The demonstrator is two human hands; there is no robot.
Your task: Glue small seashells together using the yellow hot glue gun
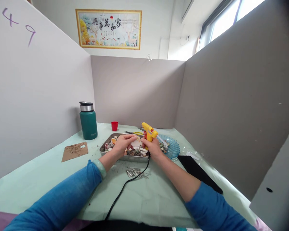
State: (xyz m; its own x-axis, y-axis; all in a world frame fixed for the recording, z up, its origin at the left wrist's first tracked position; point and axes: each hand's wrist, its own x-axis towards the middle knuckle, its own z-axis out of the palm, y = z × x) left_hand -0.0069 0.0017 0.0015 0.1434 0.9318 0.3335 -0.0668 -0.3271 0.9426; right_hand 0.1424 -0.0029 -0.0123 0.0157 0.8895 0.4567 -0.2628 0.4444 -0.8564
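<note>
Minding the black cord (121, 191) beside the metal clips (134, 172) on the near worktop (161, 199); best to steady, by its rim, the pale shell (136, 143) above the metal tray (137, 158). Pinching it in the left hand (124, 143), gripping the yellow glue gun (148, 131) in the right hand (153, 148), both turned inward, short of the far red cup (114, 126).
</note>
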